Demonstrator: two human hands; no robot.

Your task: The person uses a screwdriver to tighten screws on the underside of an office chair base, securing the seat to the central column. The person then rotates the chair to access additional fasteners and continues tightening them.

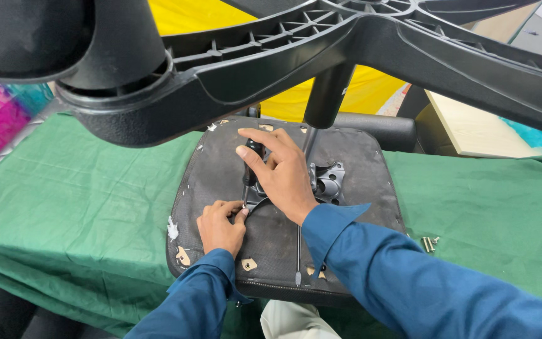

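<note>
Cloth (64, 182), green and creased, covers the table from the left edge to the right, and an upturned chair seat (352, 163) lies on it in the middle of the frame. Left of centre, the left hand (219, 225) rests on the seat's dark underside with its fingertips pinched together at the foot of the screwdriver (250, 169), apparently steadying the tip or a screw too small to make out. The right hand (280, 172) is wrapped around the black handle, thumb up along it. To drive well, I judge the shaft should stay square to the seat, with firm downward pressure, and the left fingers should keep clear of the tip. Just right of that hand sits the metal bracket (330, 182), with the gas column (326, 94) rising from it to the star base (346, 37) across the top. Loose screws (430, 243) lie on the cloth at lower right. Beyond are yellow fabric (371, 91) and a pale board (472, 129).
</note>
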